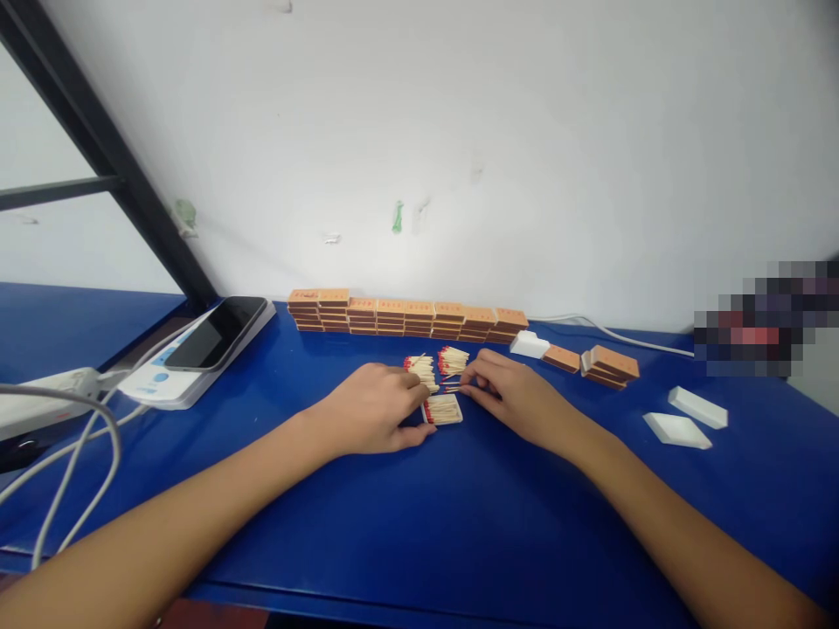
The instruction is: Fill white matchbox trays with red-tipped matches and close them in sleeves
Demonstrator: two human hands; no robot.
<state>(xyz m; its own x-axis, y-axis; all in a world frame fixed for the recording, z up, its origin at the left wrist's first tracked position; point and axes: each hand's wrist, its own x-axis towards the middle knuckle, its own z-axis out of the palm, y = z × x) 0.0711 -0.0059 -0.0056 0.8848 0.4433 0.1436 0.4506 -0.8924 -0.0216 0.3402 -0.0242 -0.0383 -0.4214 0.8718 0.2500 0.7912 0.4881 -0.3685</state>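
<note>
My left hand [377, 406] rests on the blue table [419, 515], fingers curled around the left side of a small open matchbox tray [444, 409] full of red-tipped matches. My right hand [511, 390] sits just right of the tray, fingertips pinched on a match or two at about its upper right corner. Two loose bundles of matches [438, 364] lie just behind the tray, between both hands.
A long stacked row of orange matchboxes [406, 316] lines the wall. More matchboxes [609, 364] and white inner trays [685, 419] lie at the right. A white device with a dark screen [200, 348] and cables [79, 437] occupy the left.
</note>
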